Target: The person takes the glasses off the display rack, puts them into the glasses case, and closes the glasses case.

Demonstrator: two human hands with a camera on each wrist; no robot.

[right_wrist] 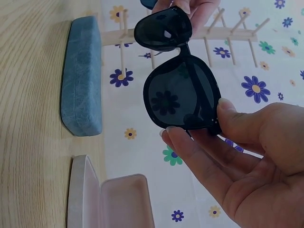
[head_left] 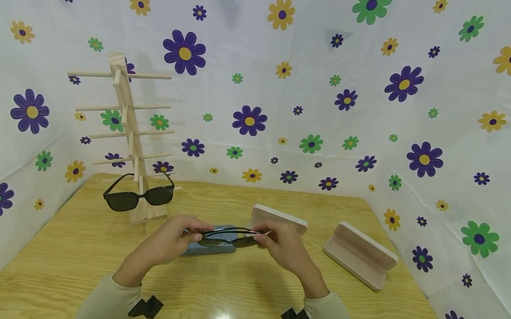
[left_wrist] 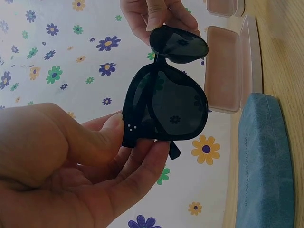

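A pair of black sunglasses [head_left: 245,242] with dark lenses is held up between both hands, above the table. My left hand [head_left: 174,239] pinches one end of the frame between thumb and fingers, by the small silver dots on the hinge corner in the left wrist view. The opposite end is pinched by my right hand [head_left: 285,247], thumb against fingertips. The temples look folded in behind the lenses. Below and behind the sunglasses lies a closed blue glasses case [left_wrist: 266,161], partly covered by them and the left hand in the head view.
At the back left stands a wooden display rack [head_left: 128,108] with several pegs; another pair of dark sunglasses [head_left: 159,196] hangs low on it. An open pinkish case [head_left: 357,257] lies at the right. A second open case [head_left: 280,217] sits behind my right hand.
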